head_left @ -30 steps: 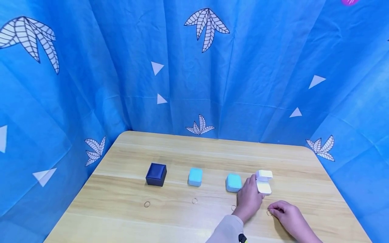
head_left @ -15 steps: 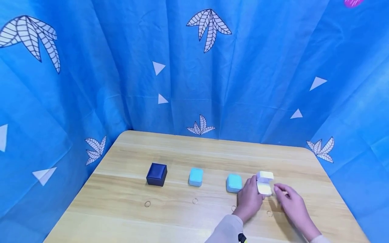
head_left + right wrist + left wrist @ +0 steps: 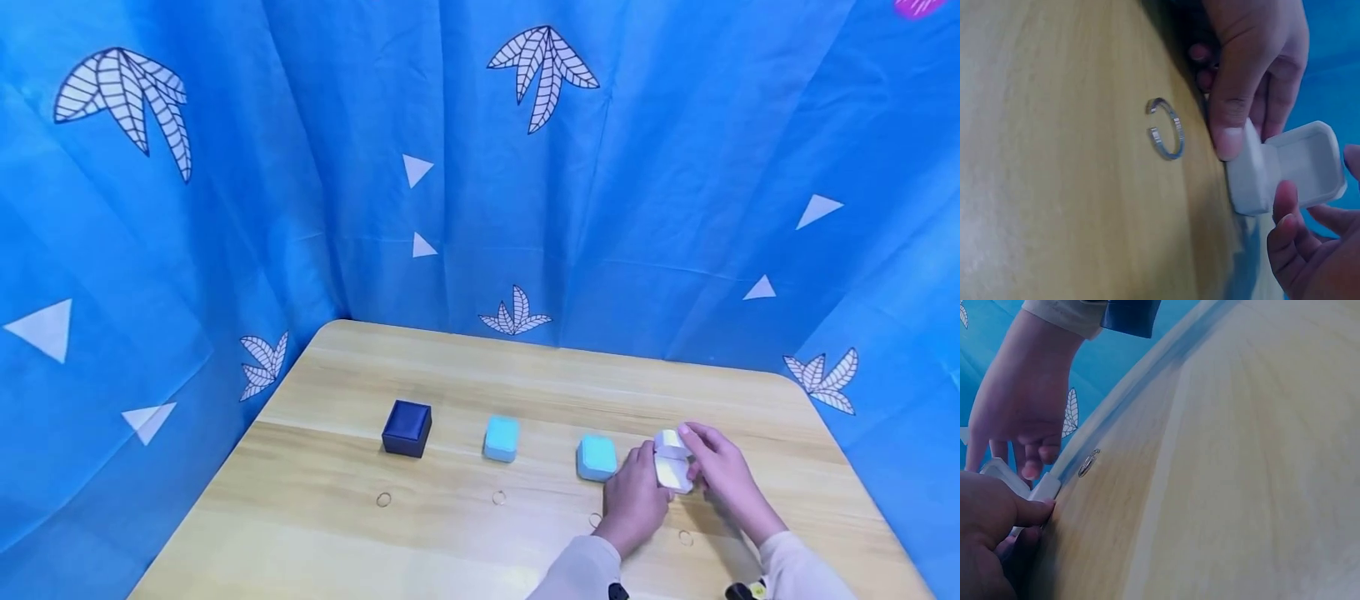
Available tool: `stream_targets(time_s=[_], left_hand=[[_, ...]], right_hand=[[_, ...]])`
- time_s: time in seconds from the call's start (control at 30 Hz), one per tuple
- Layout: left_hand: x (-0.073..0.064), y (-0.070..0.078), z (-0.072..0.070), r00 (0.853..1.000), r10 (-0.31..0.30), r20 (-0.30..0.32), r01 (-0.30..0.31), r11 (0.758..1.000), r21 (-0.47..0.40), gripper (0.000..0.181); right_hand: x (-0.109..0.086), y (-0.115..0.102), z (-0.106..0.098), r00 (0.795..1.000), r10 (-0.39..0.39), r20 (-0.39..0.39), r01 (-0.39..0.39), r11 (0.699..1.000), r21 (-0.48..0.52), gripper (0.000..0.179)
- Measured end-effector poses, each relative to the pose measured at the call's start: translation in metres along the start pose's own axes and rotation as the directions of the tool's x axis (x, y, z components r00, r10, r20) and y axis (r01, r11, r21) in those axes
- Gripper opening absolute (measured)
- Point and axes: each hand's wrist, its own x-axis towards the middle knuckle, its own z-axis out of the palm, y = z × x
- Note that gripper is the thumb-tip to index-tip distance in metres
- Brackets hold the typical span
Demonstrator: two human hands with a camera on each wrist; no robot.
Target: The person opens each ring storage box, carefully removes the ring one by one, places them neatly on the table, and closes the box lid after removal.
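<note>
A small white ring box (image 3: 672,475) stands with its lid raised at the right of the table; its inside looks pale and plain. My left hand (image 3: 636,502) grips the box's base from the left, with the thumb on the near side in the right wrist view. At the box's right side my right hand (image 3: 726,481) reaches up, one fingertip on the lid (image 3: 1307,164) and the other fingers loosely bent by the edge. A silver-coloured ring with a gap, an open ring (image 3: 1179,134), lies on the wood in front of the box.
Left of the white box stand two turquoise boxes (image 3: 597,458) and a dark blue box (image 3: 407,427), lids down. Before them lie more thin rings (image 3: 377,501). A blue curtain (image 3: 465,167) hangs behind the wooden table (image 3: 315,533).
My right hand has left the ring on the table and moved up to the white box's lid. The left hand keeps its grip on the box. The head view has shifted slightly.
</note>
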Motion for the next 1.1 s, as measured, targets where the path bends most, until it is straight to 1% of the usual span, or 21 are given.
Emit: stream_targets(time_s=[0.13,0.17,0.37,0.5,0.8,1.0,1.1], left_hand=[[0.000,0.002,0.000,1.000,-0.015,0.006,0.015,1.000,0.023,0.076],[0.000,0.002,0.000,1.000,-0.015,0.006,0.014,1.000,0.027,0.076],[0.000,0.003,-0.002,1.000,0.000,-0.006,0.000,1.000,0.026,0.076],[0.000,0.003,-0.001,1.000,-0.004,0.002,0.004,0.999,0.034,0.077],[0.000,0.002,0.001,1.000,0.009,-0.005,-0.008,0.999,0.038,0.074],[0.000,0.003,0.001,1.000,0.008,-0.002,-0.008,0.999,0.046,0.072],[0.000,0.004,0.001,1.000,0.012,-0.001,-0.012,0.999,0.051,0.071]], right_hand=[[0.002,0.004,-0.001,0.998,0.041,0.044,-0.042,0.999,0.014,0.083],[0.003,0.004,-0.002,0.998,0.044,0.045,-0.045,0.999,0.018,0.082],[0.006,0.004,-0.005,0.998,0.024,0.059,-0.026,0.999,0.030,0.080],[0.005,0.007,-0.007,0.997,0.023,0.078,-0.025,0.999,0.029,0.079],[0.005,0.010,-0.006,0.997,0.016,0.079,-0.020,0.998,0.055,0.075],[0.004,0.014,-0.007,0.998,0.006,0.064,-0.011,0.997,0.076,0.072],[0.002,0.015,-0.007,0.999,-0.007,0.050,0.003,0.998,0.070,0.072]])
